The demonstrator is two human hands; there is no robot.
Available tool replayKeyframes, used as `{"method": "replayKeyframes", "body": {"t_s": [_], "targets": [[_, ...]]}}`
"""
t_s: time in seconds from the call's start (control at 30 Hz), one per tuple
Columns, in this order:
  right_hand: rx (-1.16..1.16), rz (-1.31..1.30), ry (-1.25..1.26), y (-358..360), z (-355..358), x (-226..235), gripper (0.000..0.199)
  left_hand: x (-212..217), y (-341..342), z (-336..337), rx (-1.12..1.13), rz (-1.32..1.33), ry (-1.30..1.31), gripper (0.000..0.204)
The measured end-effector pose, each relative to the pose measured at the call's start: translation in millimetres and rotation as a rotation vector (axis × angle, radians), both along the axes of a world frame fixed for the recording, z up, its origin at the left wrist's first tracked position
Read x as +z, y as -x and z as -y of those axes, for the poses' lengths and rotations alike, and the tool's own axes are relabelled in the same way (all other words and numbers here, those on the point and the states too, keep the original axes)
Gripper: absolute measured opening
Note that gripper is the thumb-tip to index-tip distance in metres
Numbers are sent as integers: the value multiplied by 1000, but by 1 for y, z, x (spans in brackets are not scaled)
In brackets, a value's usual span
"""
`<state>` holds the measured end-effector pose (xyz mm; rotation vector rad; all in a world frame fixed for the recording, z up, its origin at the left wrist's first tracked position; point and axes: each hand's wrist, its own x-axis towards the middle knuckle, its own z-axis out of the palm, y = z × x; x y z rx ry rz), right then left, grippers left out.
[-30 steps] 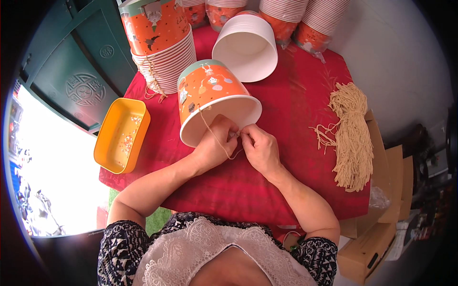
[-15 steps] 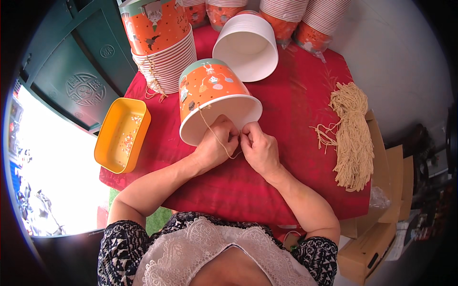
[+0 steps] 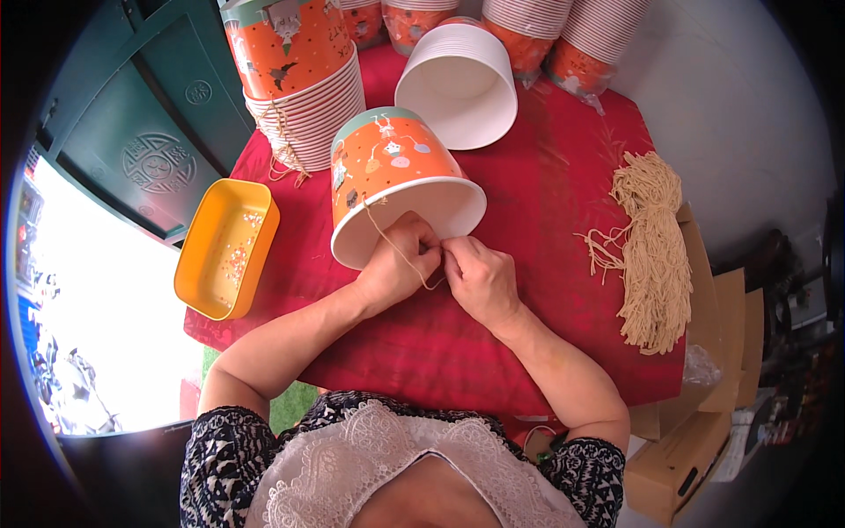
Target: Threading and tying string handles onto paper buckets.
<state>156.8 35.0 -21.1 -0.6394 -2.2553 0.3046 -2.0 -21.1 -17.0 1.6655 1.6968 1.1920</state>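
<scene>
An orange paper bucket (image 3: 396, 150) with a green base band and cartoon figures lies tilted on the table, its white mouth facing me. Beige string (image 3: 398, 249) hangs from a knot at the left of its rim, crosses my left hand and curves up under my right fingers. My left hand (image 3: 396, 260) is closed in a pinch in front of the mouth, its fingertips partly hidden. Against it, my right hand (image 3: 484, 277) pinches the string near the bucket's lower right rim. What lies between the touching fingertips is too small to see.
A red cloth (image 3: 546, 334) covers the table. At left stand a yellow tub (image 3: 189, 273) with small bits inside and a bucket stack (image 3: 304, 114). White nested buckets (image 3: 458, 97) lie behind, wrapped stacks (image 3: 528, 35) farther back. A string bundle (image 3: 656, 264) and cardboard boxes (image 3: 678, 466) are at right.
My right fingers have come down and slightly left, closer against the left fingertips. The bucket and my left hand have barely shifted.
</scene>
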Motion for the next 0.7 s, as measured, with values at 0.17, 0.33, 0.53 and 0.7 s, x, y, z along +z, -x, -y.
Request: {"method": "replayKeyframes", "body": {"t_s": [0.17, 0.33, 0.53, 0.7], "targets": [[30, -24, -61, 1, -1, 0, 7, 13, 3, 0, -33, 115, 140, 6], [27, 49, 13, 0, -2, 0, 14, 14, 5, -1, -40, 151, 208, 7], [15, -125, 170, 2, -4, -4, 8, 9, -4, 1, -19, 103, 107, 6], [16, -98, 374, 1, -5, 0, 3, -5, 0, -2, 23, -82, -114, 8]]}}
